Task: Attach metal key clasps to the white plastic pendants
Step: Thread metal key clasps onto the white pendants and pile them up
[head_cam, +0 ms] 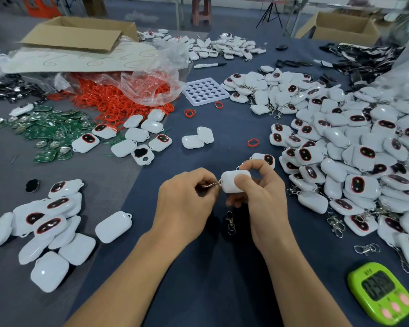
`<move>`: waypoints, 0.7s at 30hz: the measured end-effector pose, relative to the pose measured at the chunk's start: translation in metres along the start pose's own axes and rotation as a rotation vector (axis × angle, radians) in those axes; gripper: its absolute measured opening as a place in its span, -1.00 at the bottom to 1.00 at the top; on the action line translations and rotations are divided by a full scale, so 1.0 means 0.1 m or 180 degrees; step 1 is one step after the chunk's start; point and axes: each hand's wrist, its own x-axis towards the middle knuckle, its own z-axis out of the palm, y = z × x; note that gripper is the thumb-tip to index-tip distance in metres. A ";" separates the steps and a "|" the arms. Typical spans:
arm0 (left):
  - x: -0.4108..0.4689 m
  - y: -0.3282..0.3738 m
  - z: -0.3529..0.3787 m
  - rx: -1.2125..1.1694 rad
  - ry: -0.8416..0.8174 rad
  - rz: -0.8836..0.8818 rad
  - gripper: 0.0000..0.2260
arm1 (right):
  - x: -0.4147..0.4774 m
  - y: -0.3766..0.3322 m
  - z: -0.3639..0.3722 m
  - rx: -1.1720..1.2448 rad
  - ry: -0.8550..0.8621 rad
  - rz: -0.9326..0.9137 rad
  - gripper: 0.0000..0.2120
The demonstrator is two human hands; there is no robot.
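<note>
Pendant: white, rounded rectangle, plain side up, held over mid-table, right hand thumb and fingers clamped on it. Left hand pinches silver clasp at the pendant's left corner loop. 1 spare clasp lies on dark blue cloth just below. Pendant pile right, green timer near corner, red rings and box far left.

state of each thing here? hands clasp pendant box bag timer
left hand, pinching the clasp
right hand, gripping the pendant
clasp, at the pendant's loop
pendant, held, blank side up
spare clasp, unattached
cardboard box, flaps open
plastic bag, open, red rings spilling
timer, face up
</note>
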 end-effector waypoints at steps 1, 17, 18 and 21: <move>0.01 0.02 -0.01 -0.0255 0.0006 -0.0114 -0.86 | 0.00 0.01 0.00 -0.0031 0.0084 -0.0006 -0.85; -0.02 0.06 -0.05 -0.0251 -0.0054 -0.0409 -0.78 | -0.17 0.00 0.12 -0.1810 -0.0055 -0.0963 -0.88; -0.02 0.06 -0.03 -0.0321 -0.0070 -0.0401 -0.81 | -0.15 0.00 0.10 -0.1856 0.0002 -0.0959 -0.88; -0.02 0.03 -0.01 -0.0637 -0.0079 -0.0265 -0.88 | -0.09 0.01 0.06 -0.1712 0.0127 -0.0732 -0.78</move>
